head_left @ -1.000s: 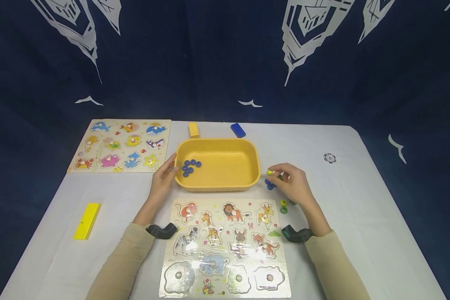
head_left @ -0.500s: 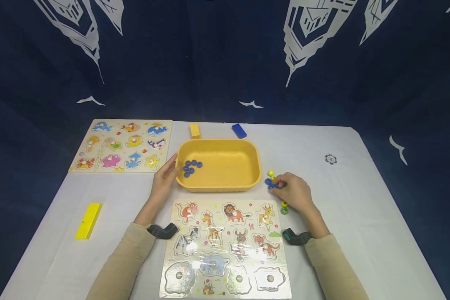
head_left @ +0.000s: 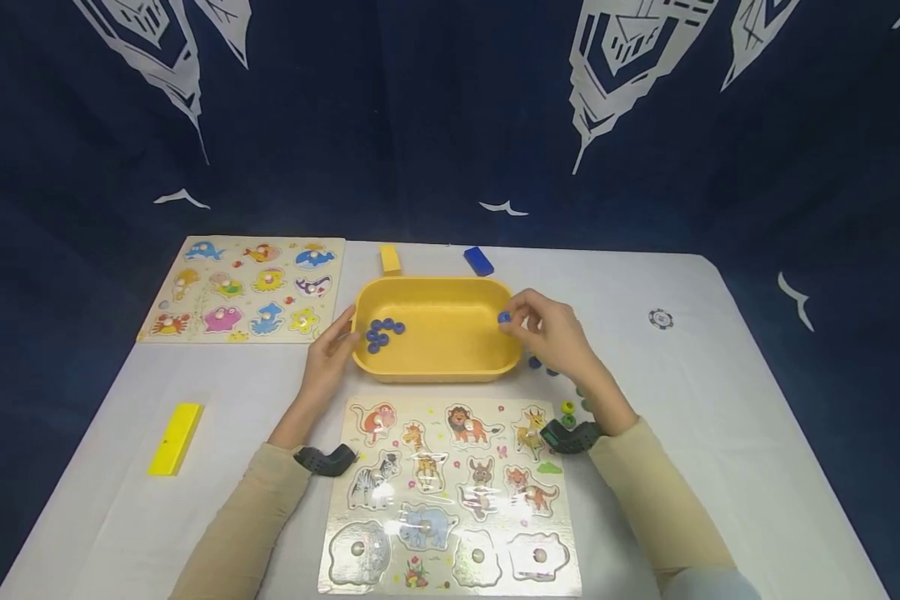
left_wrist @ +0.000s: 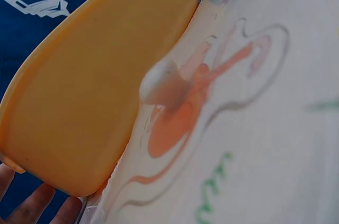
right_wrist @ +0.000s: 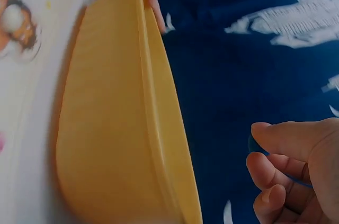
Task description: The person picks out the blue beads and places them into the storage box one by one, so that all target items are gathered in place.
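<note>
A yellow plastic tray [head_left: 450, 367] stands mid-table, with several blue beads [head_left: 382, 340] grouped at its left end. My left hand [head_left: 326, 363] grips the tray's left end, its thumb at the rim and its fingers along the outer side. Over the tray's right rim, my right hand [head_left: 555, 333] pinches one blue bead [head_left: 504, 317] between thumb and forefinger; its other fingers curl loosely in the right wrist view. Below this hand lie more blue beads [head_left: 535, 362], partly hidden by the wrist. Green and yellow-green beads [head_left: 567, 414] sit close to the forearm.
An animal puzzle board [head_left: 450, 533] lies in front of the tray. Behind left is a sea-animal puzzle board [head_left: 243, 292]. A long yellow block [head_left: 176, 439] lies at left. Behind the tray are a small yellow block [head_left: 390, 259] and a blue block [head_left: 478, 262]. A poker chip [head_left: 661, 319] lies at right.
My right hand has gone from the yellow bead to the blue beads, picked up one blue bead and carried it up and left over the tray's right rim. My left hand stays put.
</note>
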Demonstrator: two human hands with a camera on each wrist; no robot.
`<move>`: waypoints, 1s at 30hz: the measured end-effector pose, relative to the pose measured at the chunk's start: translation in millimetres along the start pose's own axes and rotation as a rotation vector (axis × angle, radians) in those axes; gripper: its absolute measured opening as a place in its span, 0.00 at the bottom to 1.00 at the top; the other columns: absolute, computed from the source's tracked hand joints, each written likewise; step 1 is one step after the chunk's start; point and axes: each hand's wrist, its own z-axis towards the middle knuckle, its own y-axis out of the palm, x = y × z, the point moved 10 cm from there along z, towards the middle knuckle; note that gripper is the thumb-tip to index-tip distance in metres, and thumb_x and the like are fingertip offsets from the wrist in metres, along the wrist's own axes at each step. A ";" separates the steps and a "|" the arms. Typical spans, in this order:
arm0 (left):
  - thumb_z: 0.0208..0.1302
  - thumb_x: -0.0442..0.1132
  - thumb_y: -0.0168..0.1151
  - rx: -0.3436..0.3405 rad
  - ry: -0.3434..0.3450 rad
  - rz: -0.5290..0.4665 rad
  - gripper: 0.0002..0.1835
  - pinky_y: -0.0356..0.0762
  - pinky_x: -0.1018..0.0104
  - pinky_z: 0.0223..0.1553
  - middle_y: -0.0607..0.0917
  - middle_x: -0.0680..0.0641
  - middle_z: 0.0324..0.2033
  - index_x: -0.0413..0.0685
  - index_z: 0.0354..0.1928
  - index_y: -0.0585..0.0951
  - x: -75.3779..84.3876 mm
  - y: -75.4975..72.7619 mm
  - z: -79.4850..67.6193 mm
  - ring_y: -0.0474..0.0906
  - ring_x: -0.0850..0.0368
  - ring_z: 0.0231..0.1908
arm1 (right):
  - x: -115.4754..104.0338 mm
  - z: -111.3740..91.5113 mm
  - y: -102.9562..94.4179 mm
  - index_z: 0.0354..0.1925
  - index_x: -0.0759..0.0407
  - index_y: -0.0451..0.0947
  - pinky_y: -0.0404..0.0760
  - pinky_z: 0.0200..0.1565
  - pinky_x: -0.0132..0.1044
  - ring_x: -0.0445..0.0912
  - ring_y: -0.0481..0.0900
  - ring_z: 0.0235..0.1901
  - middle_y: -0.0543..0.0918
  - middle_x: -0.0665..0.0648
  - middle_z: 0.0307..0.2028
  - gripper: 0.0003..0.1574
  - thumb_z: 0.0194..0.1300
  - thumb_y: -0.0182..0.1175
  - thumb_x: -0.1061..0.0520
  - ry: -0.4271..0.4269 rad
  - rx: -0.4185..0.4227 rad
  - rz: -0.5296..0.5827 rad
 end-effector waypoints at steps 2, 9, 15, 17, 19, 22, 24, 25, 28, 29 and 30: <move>0.63 0.42 0.51 0.003 0.003 -0.004 0.25 0.66 0.56 0.58 0.67 0.47 0.60 0.64 0.62 0.63 -6.0 -0.1 2.5 0.66 0.48 0.58 | -13.5 15.7 17.3 0.38 0.54 0.75 0.66 0.21 0.32 0.42 0.66 0.21 0.77 0.48 0.25 0.13 0.54 0.62 0.51 -0.022 -0.061 0.005; 0.64 0.39 0.50 -0.006 0.000 -0.003 0.26 0.66 0.54 0.58 0.67 0.41 0.59 0.57 0.64 0.61 9.6 5.9 -4.7 0.66 0.44 0.57 | -33.5 50.3 93.0 0.34 0.49 0.75 0.71 0.26 0.32 0.41 0.70 0.22 0.77 0.45 0.25 0.09 0.52 0.62 0.52 -0.021 -0.292 0.009; 0.64 0.39 0.50 -0.009 -0.009 -0.012 0.26 0.66 0.55 0.58 0.66 0.43 0.61 0.58 0.64 0.62 7.2 6.0 -2.8 0.65 0.45 0.58 | -45.0 60.7 139.9 0.34 0.52 0.76 0.71 0.25 0.30 0.40 0.72 0.23 0.77 0.46 0.21 0.11 0.50 0.63 0.53 -0.021 -0.412 -0.030; 0.63 0.39 0.50 -0.008 -0.008 -0.023 0.25 0.66 0.57 0.58 0.67 0.45 0.61 0.60 0.63 0.62 1.5 4.9 0.1 0.66 0.46 0.58 | -48.3 62.1 151.0 0.34 0.53 0.76 0.70 0.24 0.29 0.40 0.72 0.21 0.76 0.46 0.20 0.11 0.49 0.63 0.53 -0.025 -0.434 -0.065; 0.63 0.41 0.51 -0.003 -0.005 -0.022 0.25 0.67 0.58 0.58 0.67 0.46 0.60 0.62 0.62 0.63 -4.1 3.3 2.8 0.67 0.47 0.57 | -51.5 62.6 160.3 0.34 0.53 0.77 0.70 0.23 0.29 0.39 0.72 0.21 0.76 0.46 0.20 0.12 0.49 0.64 0.51 -0.025 -0.455 -0.086; 0.63 0.43 0.52 0.002 0.012 -0.018 0.25 0.68 0.59 0.57 0.68 0.47 0.60 0.65 0.62 0.64 -8.0 2.0 5.0 0.68 0.49 0.57 | -55.6 62.3 170.8 0.33 0.53 0.76 0.71 0.24 0.29 0.39 0.73 0.22 0.77 0.45 0.20 0.14 0.49 0.65 0.49 -0.024 -0.479 -0.101; 0.62 0.45 0.52 0.003 0.027 -0.013 0.25 0.68 0.60 0.57 0.68 0.48 0.60 0.65 0.62 0.64 -8.0 1.5 5.3 0.68 0.49 0.56 | -56.2 61.8 176.4 0.32 0.53 0.76 0.72 0.24 0.29 0.39 0.73 0.23 0.77 0.45 0.20 0.14 0.49 0.65 0.48 -0.019 -0.493 -0.106; 0.62 0.45 0.52 0.002 0.032 -0.011 0.25 0.68 0.60 0.57 0.68 0.48 0.60 0.66 0.62 0.64 -7.8 1.3 5.1 0.68 0.49 0.56 | -56.1 61.7 178.8 0.32 0.53 0.76 0.72 0.25 0.29 0.39 0.74 0.23 0.77 0.45 0.20 0.14 0.49 0.65 0.48 -0.019 -0.499 -0.109; 0.62 0.45 0.52 0.004 0.044 -0.010 0.25 0.68 0.59 0.57 0.68 0.47 0.60 0.65 0.62 0.64 -6.8 0.1 4.7 0.68 0.48 0.56 | -55.8 61.9 184.0 0.33 0.53 0.77 0.72 0.27 0.28 0.38 0.74 0.24 0.78 0.44 0.20 0.14 0.49 0.65 0.48 -0.023 -0.505 -0.110; 0.63 0.45 0.52 0.003 0.043 -0.009 0.25 0.68 0.59 0.57 0.68 0.47 0.60 0.65 0.62 0.64 -7.0 -0.3 4.8 0.68 0.48 0.56 | -55.9 62.1 184.9 0.34 0.52 0.77 0.73 0.28 0.28 0.38 0.74 0.24 0.78 0.44 0.21 0.14 0.49 0.65 0.49 -0.025 -0.505 -0.108; 0.63 0.44 0.52 0.003 0.042 -0.009 0.25 0.68 0.59 0.57 0.68 0.47 0.60 0.65 0.62 0.64 -6.9 -0.8 4.8 0.68 0.48 0.56 | -56.2 62.2 185.8 0.35 0.52 0.77 0.73 0.29 0.28 0.38 0.74 0.25 0.78 0.44 0.21 0.14 0.49 0.65 0.50 -0.030 -0.504 -0.104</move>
